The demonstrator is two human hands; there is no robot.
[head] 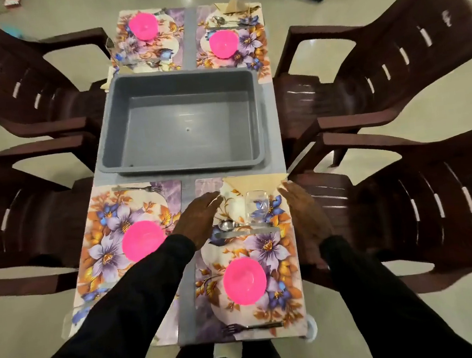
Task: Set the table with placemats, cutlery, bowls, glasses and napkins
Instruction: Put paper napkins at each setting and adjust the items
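Sleeves: both black, reaching forward from the bottom edge over the near end of the table.
Fork: lies crosswise at the near edge of the near-right placemat.
Left hand: flat, fingers straight and together, holding nothing; it is over the placemat's left edge, fingertips near the left corner of the napkin.
Right hand: likewise flat and empty, along the placemat's right edge, fingertips just below the napkin's right corner; contact cannot be told.
Between the hands: glass, then spoon and knife, with the pink bowl nearer the camera.
Tub: grey, mid-table, beyond the napkin.
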